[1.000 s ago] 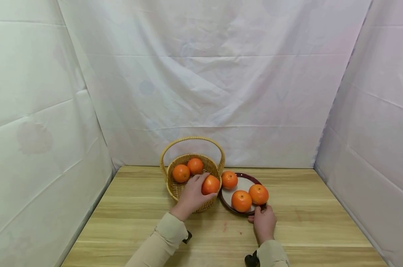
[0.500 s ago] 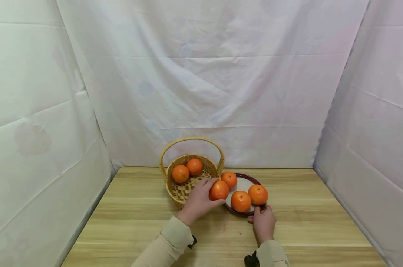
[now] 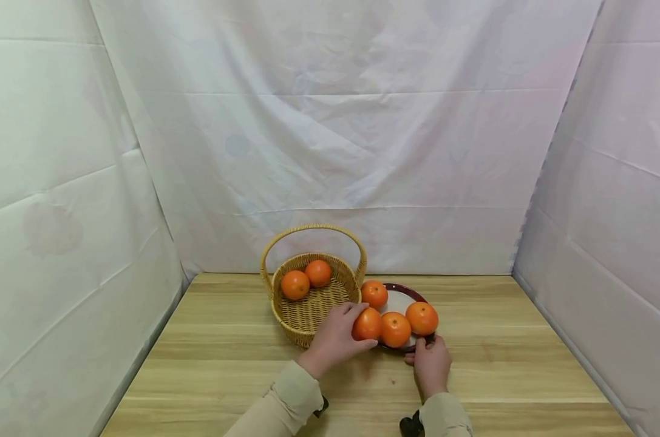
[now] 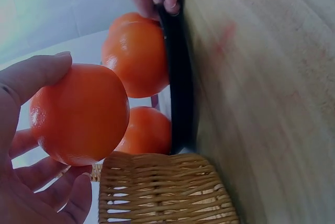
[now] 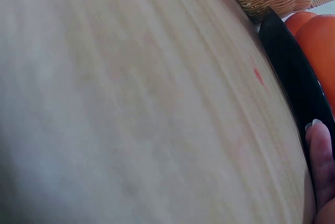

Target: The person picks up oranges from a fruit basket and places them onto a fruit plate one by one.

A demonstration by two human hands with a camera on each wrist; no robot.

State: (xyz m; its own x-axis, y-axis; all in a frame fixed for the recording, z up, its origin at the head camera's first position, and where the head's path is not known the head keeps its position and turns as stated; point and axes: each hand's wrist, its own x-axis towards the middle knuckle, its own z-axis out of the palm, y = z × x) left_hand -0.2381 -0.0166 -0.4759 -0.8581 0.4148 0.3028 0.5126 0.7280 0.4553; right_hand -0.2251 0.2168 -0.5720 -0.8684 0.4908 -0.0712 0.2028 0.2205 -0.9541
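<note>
My left hand (image 3: 337,340) grips a smooth, round orange fruit (image 3: 367,324) between thumb and fingers. It holds this fruit over the left side of a dark-rimmed plate (image 3: 399,298); in the left wrist view the fruit (image 4: 81,114) looks raised above the table. Several like fruits are on the plate, among them one at the front (image 3: 396,330) and one at the right (image 3: 422,318). My right hand (image 3: 432,366) pinches the plate's front right rim, and its fingers (image 5: 320,148) show against the dark side (image 5: 293,62) in the right wrist view.
A wicker basket (image 3: 308,315) with a tall arched handle (image 3: 313,227) stands left of the plate, close against it. Inside are two more orange fruits (image 3: 295,284). White cloth (image 3: 330,152) hangs behind and along both sides of the wooden table (image 3: 504,364).
My left hand has carried the fruit from above the basket rightward and toward me, over the plate's left side. The right hand has stayed at the plate's rim.
</note>
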